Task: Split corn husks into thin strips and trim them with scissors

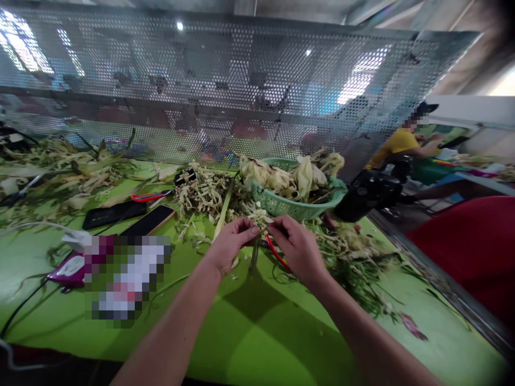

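Observation:
My left hand [232, 242] and my right hand [296, 245] meet over the front middle of the green table. Both are closed in a pinch, thumb against fingers, on a small bunch of pale dried husk strips [260, 216]. A thin greenish stalk [254, 256] hangs below the left fingertips; whether it belongs to the bunch I cannot tell. Beneath my right hand shows a red curved handle [276, 251], seemingly of scissors, partly hidden. A long flat pale-green strip [225, 209] lies just beyond my left hand, beside a heap of curled husk shreds [207, 195].
A green plastic basket [289, 208] holds dried husks behind my hands. Green sprigs [362, 281] lie at right; husks [60, 171] pile up at left. Phones [148, 222], red-handled scissors [151, 197] and a purple packet [72, 268] lie left. Perforated metal panel [209, 80] stands behind. A person [402, 142] sits far right.

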A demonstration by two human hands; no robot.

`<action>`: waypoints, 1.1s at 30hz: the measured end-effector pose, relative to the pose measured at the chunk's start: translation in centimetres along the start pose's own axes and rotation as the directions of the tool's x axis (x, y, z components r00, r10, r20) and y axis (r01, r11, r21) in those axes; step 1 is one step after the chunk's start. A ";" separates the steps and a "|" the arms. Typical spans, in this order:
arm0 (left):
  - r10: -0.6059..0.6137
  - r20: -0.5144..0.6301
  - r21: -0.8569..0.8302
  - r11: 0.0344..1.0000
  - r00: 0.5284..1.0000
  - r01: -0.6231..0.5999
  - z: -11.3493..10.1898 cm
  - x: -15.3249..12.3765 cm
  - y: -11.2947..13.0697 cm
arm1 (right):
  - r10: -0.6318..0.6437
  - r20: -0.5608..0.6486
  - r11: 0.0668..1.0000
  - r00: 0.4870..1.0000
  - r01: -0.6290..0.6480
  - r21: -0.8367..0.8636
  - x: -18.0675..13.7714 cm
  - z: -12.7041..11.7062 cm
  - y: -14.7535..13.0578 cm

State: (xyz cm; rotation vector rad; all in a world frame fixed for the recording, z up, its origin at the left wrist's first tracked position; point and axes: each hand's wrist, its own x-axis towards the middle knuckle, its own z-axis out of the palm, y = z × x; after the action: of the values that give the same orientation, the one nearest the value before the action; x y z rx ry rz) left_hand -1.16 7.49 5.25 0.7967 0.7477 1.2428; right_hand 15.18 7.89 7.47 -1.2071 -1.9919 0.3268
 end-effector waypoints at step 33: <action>-0.007 -0.167 0.028 1.000 0.986 0.012 -0.5 0.1 0.8 | -0.147 0.054 0.989 0.988 0.146 0.024 0.0 0.9 0.3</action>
State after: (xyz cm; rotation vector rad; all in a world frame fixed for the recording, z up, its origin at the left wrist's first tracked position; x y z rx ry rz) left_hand -1.94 7.77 5.68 0.7174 0.9054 1.3036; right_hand 14.77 8.15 6.70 -1.0424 -2.1073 0.3087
